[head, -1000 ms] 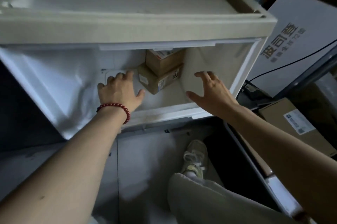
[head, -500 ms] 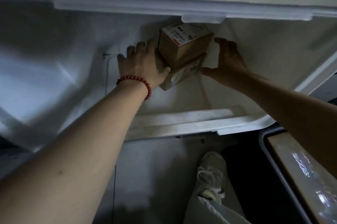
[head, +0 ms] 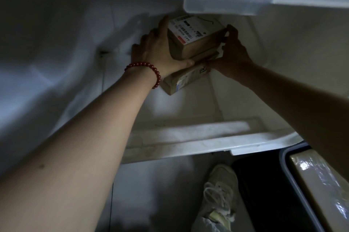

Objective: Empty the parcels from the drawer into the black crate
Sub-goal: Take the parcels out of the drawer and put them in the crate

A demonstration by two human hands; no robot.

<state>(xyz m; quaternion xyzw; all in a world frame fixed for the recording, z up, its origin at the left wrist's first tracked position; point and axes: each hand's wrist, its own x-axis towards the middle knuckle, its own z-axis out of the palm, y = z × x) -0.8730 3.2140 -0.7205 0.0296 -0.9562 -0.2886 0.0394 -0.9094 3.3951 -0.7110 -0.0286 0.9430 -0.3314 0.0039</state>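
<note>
Two stacked cardboard parcels sit at the far end of the white drawer [head: 188,144], toward 12 o'clock. The upper parcel [head: 196,39] looks stiff, squared and probably light, so flat opposing sides give the safest hold; its labelled top may be slick. The left hand [head: 156,52] clasps its 9 o'clock side, fingers spread upward and thumb hooked along the front lower edge. The right hand [head: 234,52] curls its fingers round the 3 o'clock corner. The lower parcel [head: 184,80] lies beneath.
</note>
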